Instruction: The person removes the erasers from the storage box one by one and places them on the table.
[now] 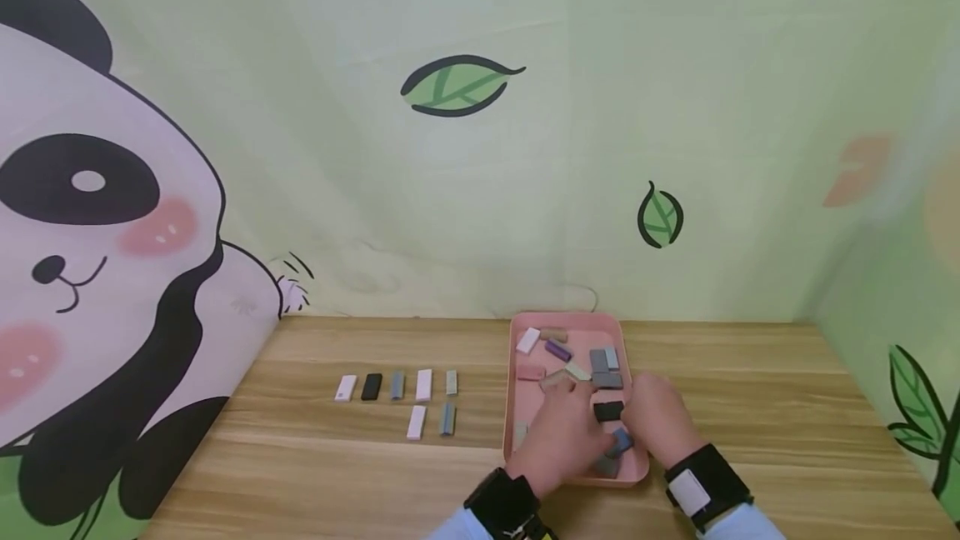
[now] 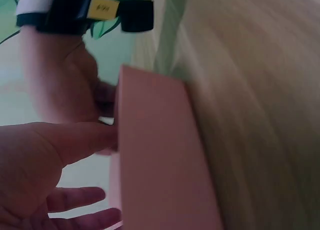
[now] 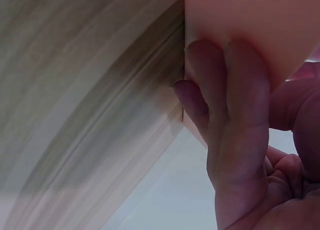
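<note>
A pink tray holds small blocks in several colours. My left hand reaches over it among the blocks, its thumb side close to a blue block. In the left wrist view the left fingers look spread, behind the tray wall; their tips are partly hidden. My right hand grips the tray's right wall. Several right fingers lie along the outside, while another digit passes over the rim. A black block is right beside the right fingertips, and whether they touch it is hidden.
Left of the tray, several blocks stand in two rows, among them a black block, a white block and a grey-blue block. Everything rests on a wooden table. A printed backdrop with a panda rises behind.
</note>
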The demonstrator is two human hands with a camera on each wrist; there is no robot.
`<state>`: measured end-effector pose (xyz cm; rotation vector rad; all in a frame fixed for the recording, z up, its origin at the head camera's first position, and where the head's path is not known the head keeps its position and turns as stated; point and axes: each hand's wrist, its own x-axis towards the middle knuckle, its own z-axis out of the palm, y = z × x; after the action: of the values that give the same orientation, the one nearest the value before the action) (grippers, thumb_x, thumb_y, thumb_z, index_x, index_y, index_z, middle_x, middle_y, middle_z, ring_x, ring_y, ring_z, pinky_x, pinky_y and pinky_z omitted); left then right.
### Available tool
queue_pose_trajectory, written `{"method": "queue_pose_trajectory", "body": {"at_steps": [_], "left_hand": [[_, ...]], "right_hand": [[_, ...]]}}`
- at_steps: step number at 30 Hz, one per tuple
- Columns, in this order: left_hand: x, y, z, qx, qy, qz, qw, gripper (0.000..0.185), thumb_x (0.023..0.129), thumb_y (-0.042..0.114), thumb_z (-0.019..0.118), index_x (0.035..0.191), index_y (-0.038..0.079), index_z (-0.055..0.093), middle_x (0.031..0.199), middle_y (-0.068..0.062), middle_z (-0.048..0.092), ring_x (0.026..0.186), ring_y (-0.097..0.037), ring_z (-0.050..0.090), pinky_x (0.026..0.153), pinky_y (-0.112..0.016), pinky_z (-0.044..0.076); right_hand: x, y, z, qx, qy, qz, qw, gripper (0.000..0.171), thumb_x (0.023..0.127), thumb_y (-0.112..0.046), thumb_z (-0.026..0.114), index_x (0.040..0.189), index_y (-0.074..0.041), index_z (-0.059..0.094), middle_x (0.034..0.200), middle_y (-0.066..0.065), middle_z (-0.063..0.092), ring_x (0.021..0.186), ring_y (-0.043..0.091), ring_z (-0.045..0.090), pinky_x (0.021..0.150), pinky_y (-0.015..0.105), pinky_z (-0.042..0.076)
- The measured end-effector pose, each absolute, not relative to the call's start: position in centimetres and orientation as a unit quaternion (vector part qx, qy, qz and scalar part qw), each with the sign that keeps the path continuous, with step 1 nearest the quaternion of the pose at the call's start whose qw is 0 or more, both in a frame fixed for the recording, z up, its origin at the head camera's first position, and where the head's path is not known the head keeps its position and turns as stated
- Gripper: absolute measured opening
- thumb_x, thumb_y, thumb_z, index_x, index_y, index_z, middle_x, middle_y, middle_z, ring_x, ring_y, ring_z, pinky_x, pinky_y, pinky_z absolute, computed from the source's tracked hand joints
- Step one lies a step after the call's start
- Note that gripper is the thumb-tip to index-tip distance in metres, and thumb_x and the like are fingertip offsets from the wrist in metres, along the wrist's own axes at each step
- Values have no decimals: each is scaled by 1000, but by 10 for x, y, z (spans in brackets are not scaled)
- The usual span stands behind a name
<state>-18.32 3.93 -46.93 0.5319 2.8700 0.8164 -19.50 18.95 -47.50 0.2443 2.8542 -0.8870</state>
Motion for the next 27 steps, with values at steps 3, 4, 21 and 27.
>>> {"method": "queue_pose_trajectory", "body": {"at_steps": [3, 4, 21, 27], "left_hand": [[-182, 45, -473, 187, 938, 281, 82, 43, 73, 39, 75, 106, 14, 62, 90, 6, 58, 80, -8, 51, 64, -24, 43], [-181, 47, -474, 190, 938, 277, 89, 40, 73, 38, 75, 103, 15, 63, 86, 7, 57, 76, -8, 49, 62, -23, 42], [-170, 64, -480, 214, 954, 197, 66, 30, 70, 38, 76, 63, 21, 53, 64, 6, 48, 62, -10, 44, 49, -24, 34], [-171, 67, -484, 231, 954, 184, 48, 30, 74, 30, 73, 60, 21, 49, 63, 8, 48, 61, -9, 44, 53, -22, 34]], "right_hand": [[-195, 190, -475, 76, 953, -287, 67, 4, 75, 2, 60, 77, 1, 63, 68, 8, 57, 56, 17, 53, 45, 25, 42], [-195, 189, -474, 75, 953, -286, 66, 3, 75, 2, 60, 76, 1, 63, 67, 8, 56, 56, 17, 53, 45, 25, 42], [-192, 187, -472, 66, 950, -302, 48, 11, 82, -3, 59, 73, 1, 64, 60, 7, 54, 50, 16, 53, 42, 25, 41], [-192, 189, -474, 60, 951, -302, 40, 11, 82, -3, 57, 75, 1, 64, 61, 7, 55, 51, 17, 53, 43, 26, 41]]}}
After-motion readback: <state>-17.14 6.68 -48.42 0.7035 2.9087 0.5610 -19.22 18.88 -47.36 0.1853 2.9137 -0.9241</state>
